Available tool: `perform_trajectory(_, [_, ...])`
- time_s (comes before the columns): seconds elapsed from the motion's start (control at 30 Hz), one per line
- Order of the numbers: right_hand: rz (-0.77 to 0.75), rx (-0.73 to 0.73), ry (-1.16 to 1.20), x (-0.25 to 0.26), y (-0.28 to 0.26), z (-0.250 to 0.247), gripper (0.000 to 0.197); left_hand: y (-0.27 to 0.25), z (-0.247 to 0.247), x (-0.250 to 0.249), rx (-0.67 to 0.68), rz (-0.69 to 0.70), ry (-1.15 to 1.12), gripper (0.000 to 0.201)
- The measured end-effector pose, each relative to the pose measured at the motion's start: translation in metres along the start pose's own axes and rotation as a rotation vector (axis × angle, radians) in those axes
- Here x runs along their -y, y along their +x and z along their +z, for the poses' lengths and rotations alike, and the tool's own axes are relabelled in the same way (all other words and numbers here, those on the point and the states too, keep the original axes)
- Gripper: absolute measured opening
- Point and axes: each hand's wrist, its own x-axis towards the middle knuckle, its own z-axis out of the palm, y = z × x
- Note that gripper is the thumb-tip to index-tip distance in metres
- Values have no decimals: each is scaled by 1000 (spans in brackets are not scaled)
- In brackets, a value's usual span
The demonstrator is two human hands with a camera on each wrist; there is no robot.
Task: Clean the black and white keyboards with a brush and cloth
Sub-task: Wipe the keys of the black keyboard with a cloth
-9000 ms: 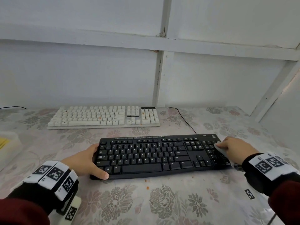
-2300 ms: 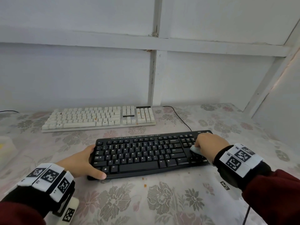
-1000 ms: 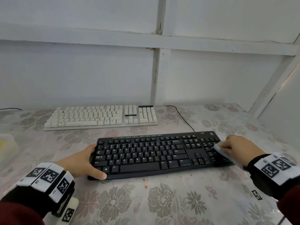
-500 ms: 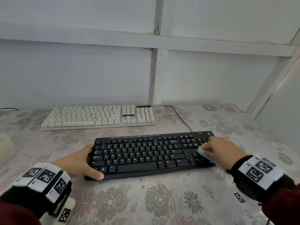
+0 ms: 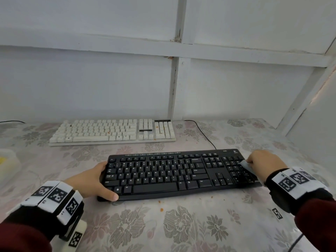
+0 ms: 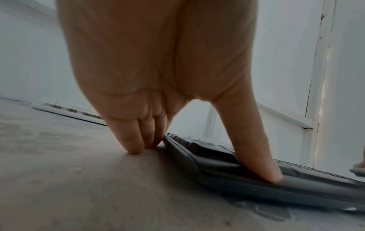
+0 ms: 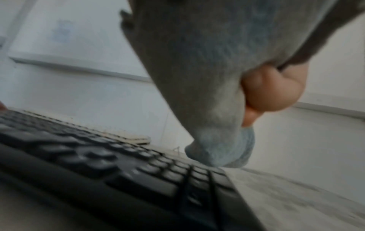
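Pale cloth lies on black keyboard's numpad.

White framed wall behind floral tablecloth.
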Motion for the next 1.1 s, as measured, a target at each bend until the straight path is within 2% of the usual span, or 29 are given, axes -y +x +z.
perform_trajectory(0.1, [-76,-37,76,12,-5,-8,39,0,0,-2,-5,2,16,148])
perform_trajectory(0.27, [-310,25,121,51,-21,-10,28,1,-1,1,-8,-7,13,145])
perform_trajectory(0.4, [-465,55,255,80,-36,-14,32,2,-2,2,-2,-12,20,141])
perform_trajectory(0.53, [-665,91,337,146,-52,-25,29,-1,-2,-1,24,-23,33,140])
perform_trajectory(0.67, [-822,116,331,226,-66,-34,25,-7,0,-10,54,-28,61,128])
perform_trajectory(0.77, [-828,140,316,275,-71,-33,21,-8,0,-15,32,-40,148,107])
perform_trajectory(0.87, [-816,176,197,304,-78,-26,19,-9,2,-18,5,-71,242,121])
perform_trajectory(0.97, [-851,146,87,305,-83,-22,26,-10,4,-20,-3,-68,240,109])
perform_trajectory(1.1, [-841,103,118,282,-78,-23,30,-8,1,-14,13,-66,137,113])
